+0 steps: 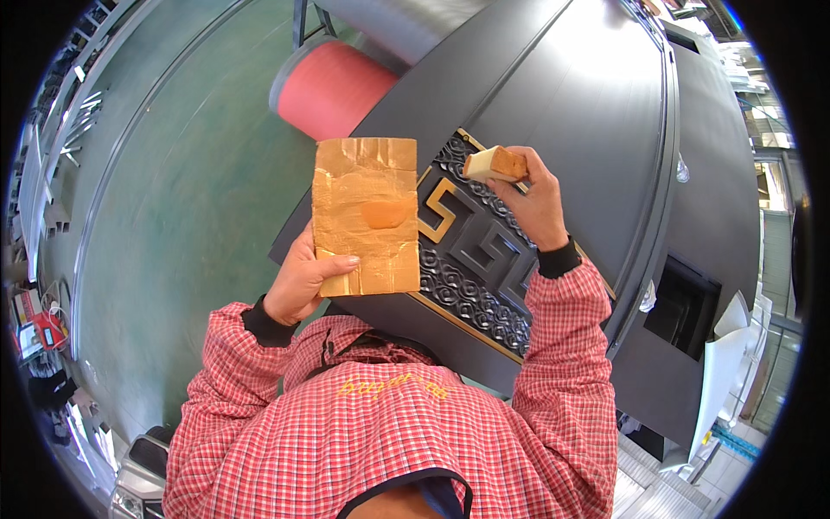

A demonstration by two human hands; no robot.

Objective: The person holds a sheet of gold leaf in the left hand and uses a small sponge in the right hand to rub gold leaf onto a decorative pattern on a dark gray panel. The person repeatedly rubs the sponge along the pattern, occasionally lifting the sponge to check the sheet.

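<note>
My left hand [298, 281] is closed on the lower left edge of a gold-coated piece of cardboard [359, 177], thumb on its face. A wet-looking orange-gold patch [386, 214] lies near the cardboard's middle. Between the fingers and thumb of my right hand [538, 197] is a small pale sponge block [489, 164] with one brownish-orange end. The sponge is over the far end of a dark relief panel [493, 246] with scrolls and a square key pattern. One key-shaped bar [442, 212] on the panel is gold; the neighbouring bars look dark.
The panel is part of a large dark grey door [553, 112] that stretches away in front of me. A rectangular opening [683, 307] is at its right. A pink roll [333, 91] stands beyond the cardboard, next to the green floor [190, 173]. White sheeting [722, 372] hangs at the right.
</note>
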